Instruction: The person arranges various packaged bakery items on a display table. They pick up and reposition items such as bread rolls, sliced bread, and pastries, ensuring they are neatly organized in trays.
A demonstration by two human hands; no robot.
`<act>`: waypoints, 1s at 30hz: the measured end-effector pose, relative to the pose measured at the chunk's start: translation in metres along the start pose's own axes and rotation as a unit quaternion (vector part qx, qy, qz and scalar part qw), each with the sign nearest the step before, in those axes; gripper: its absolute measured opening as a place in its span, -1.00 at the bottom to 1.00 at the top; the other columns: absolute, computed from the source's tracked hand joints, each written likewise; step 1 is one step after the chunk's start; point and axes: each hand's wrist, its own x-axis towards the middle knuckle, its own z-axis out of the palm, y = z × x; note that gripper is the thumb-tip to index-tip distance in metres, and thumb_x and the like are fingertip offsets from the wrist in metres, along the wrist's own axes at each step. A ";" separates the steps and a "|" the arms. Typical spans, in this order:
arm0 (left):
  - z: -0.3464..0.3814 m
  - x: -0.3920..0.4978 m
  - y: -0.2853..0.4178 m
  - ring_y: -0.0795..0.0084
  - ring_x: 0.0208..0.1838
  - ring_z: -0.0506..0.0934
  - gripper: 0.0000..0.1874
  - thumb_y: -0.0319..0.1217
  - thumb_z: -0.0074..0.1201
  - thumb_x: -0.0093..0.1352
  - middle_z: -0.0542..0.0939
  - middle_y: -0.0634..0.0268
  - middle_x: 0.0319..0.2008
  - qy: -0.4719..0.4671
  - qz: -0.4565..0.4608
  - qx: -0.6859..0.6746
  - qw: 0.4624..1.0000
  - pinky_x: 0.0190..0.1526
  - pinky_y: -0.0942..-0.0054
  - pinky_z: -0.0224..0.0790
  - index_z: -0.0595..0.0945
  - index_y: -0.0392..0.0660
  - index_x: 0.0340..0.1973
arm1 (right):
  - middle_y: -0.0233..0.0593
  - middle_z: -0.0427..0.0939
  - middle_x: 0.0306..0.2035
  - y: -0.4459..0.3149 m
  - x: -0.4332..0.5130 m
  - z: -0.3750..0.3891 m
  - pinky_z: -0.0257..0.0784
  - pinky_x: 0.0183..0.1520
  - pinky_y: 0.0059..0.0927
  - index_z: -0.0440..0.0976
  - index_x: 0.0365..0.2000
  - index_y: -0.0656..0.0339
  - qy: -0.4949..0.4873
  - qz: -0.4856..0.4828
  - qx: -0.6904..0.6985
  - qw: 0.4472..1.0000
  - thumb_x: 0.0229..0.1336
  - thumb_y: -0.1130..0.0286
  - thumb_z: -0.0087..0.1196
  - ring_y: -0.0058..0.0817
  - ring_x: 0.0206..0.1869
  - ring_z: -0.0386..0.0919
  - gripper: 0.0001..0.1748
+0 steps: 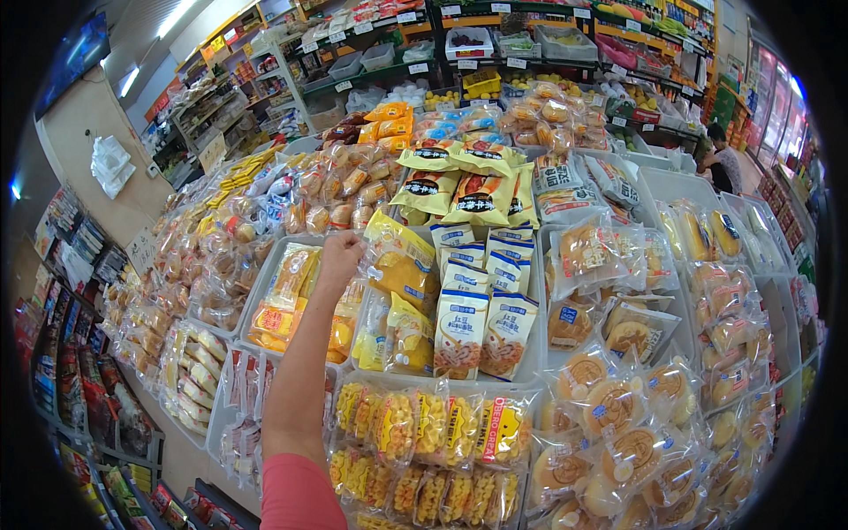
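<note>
My left hand point(342, 257) reaches up from the bottom of the view, its fingers pinched on the left edge of a yellow plastic bread packet point(401, 265). The packet stands tilted above similar yellow packets point(409, 338) in a translucent plastic bin. Right beside them, in the same bin, are white and blue bread packets point(460, 328) in two rows. Left of my wrist, another bin holds orange and yellow bread packets point(291, 268), partly covered by my forearm. My right hand is out of view.
Bagged waffles point(450, 427) fill the bin nearest me. Round bagged cakes point(626, 457) are heaped at the right, and yellow and black packets point(483, 189) are piled behind. Produce shelves point(556, 43) line the back. A person point(723, 162) is low down at the far right.
</note>
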 end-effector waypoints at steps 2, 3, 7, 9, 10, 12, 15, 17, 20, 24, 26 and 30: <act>0.001 -0.001 0.005 0.62 -0.60 0.37 -0.91 -0.51 0.03 0.18 0.44 0.38 -0.69 0.010 0.007 0.010 1.000 -0.54 0.57 0.18 0.51 -0.28 -0.54 | 0.13 0.52 -0.47 0.001 -0.001 0.000 0.34 -0.37 -0.25 0.52 -0.37 0.42 0.003 0.006 0.004 1.000 0.15 0.32 0.03 -0.12 -0.45 0.46 -0.71; -0.001 0.000 0.002 0.62 -0.60 0.36 -0.92 -0.52 0.03 0.18 0.44 0.37 -0.68 0.024 0.020 0.014 0.999 -0.54 0.57 0.18 0.51 -0.27 -0.54 | 0.13 0.53 -0.46 0.000 0.000 0.000 0.35 -0.35 -0.26 0.52 -0.36 0.42 -0.005 0.009 0.010 1.000 0.15 0.32 0.02 -0.12 -0.43 0.48 -0.71; -0.003 0.000 0.008 0.63 -0.59 0.36 -0.92 -0.53 0.01 0.19 0.45 0.37 -0.66 0.070 0.062 0.033 0.995 -0.54 0.56 0.18 0.51 -0.28 -0.54 | 0.12 0.55 -0.38 -0.027 0.003 -0.009 0.40 -0.28 -0.28 0.51 -0.31 0.44 -0.011 -0.017 0.049 0.999 0.16 0.32 0.01 -0.11 -0.35 0.51 -0.69; -0.002 -0.002 0.015 0.63 -0.57 0.36 -0.92 -0.53 0.01 0.20 0.45 0.37 -0.66 0.082 0.077 0.047 0.992 -0.53 0.56 0.19 0.51 -0.28 -0.54 | 0.11 0.55 -0.35 -0.025 0.003 -0.009 0.41 -0.24 -0.29 0.50 -0.29 0.45 -0.023 0.003 0.048 0.999 0.16 0.33 0.01 -0.12 -0.31 0.52 -0.69; -0.001 -0.003 0.016 0.64 -0.57 0.36 -0.92 -0.54 0.00 0.20 0.45 0.37 -0.66 0.086 0.086 0.057 0.991 -0.53 0.56 0.19 0.51 -0.28 -0.54 | 0.10 0.55 -0.33 -0.025 0.003 -0.009 0.41 -0.23 -0.30 0.50 -0.28 0.45 -0.029 0.013 0.047 0.998 0.16 0.33 0.00 -0.12 -0.29 0.52 -0.69; -0.002 -0.003 0.016 0.64 -0.57 0.36 -0.92 -0.54 0.00 0.21 0.45 0.37 -0.66 0.090 0.095 0.069 0.989 -0.52 0.56 0.20 0.50 -0.28 -0.54 | 0.11 0.55 -0.33 -0.031 0.002 -0.011 0.41 -0.22 -0.30 0.50 -0.27 0.45 -0.026 0.012 0.054 0.998 0.16 0.33 0.00 -0.12 -0.29 0.52 -0.68; -0.001 -0.003 0.014 0.65 -0.57 0.35 -0.91 -0.55 0.02 0.21 0.44 0.38 -0.67 0.092 0.096 0.070 0.989 -0.52 0.56 0.20 0.49 -0.27 -0.55 | 0.11 0.55 -0.31 -0.025 0.003 -0.011 0.41 -0.20 -0.30 0.49 -0.26 0.45 -0.042 0.033 0.042 0.998 0.16 0.32 0.01 -0.13 -0.27 0.52 -0.67; 0.000 -0.003 0.013 0.65 -0.58 0.34 -0.91 -0.55 0.02 0.20 0.44 0.38 -0.67 0.093 0.092 0.064 0.989 -0.52 0.55 0.21 0.49 -0.27 -0.56 | 0.11 0.55 -0.29 -0.020 0.003 -0.010 0.40 -0.19 -0.30 0.49 -0.25 0.45 -0.046 0.046 0.040 0.997 0.15 0.31 0.01 -0.12 -0.26 0.52 -0.66; 0.005 -0.001 0.002 0.64 -0.60 0.34 -0.91 -0.55 0.02 0.20 0.44 0.39 -0.67 0.096 0.080 0.073 0.989 -0.54 0.55 0.20 0.49 -0.26 -0.56 | 0.11 0.55 -0.29 -0.018 0.002 -0.009 0.40 -0.17 -0.30 0.50 -0.25 0.44 -0.044 0.066 0.054 0.995 0.15 0.29 0.01 -0.12 -0.25 0.51 -0.66; 0.021 -0.006 0.003 0.60 -0.62 0.35 -0.91 -0.54 0.03 0.19 0.44 0.33 -0.71 0.080 0.069 0.091 0.990 -0.57 0.52 0.20 0.51 -0.29 -0.56 | 0.11 0.55 -0.29 -0.020 0.001 -0.011 0.39 -0.18 -0.30 0.50 -0.26 0.44 -0.050 0.093 0.060 0.993 0.15 0.28 0.02 -0.12 -0.24 0.51 -0.65; 0.030 -0.009 0.004 0.55 -0.63 0.39 -0.89 -0.52 0.04 0.18 0.45 0.26 -0.72 0.069 0.068 0.107 0.989 -0.57 0.49 0.23 0.52 -0.31 -0.56 | 0.12 0.55 -0.30 -0.020 0.001 -0.012 0.39 -0.19 -0.29 0.50 -0.26 0.45 -0.052 0.079 0.061 0.994 0.15 0.30 0.02 -0.13 -0.25 0.51 -0.66; 0.040 -0.013 -0.006 0.26 -0.55 0.48 -0.85 -0.45 0.01 0.16 0.50 0.06 -0.65 -0.020 0.060 0.211 0.975 -0.49 0.30 0.30 0.54 -0.31 -0.55 | 0.14 0.52 -0.21 -0.053 0.003 -0.020 0.39 -0.09 -0.33 0.47 -0.20 0.49 -0.056 0.045 0.096 0.993 0.17 0.36 -0.01 -0.13 -0.15 0.50 -0.66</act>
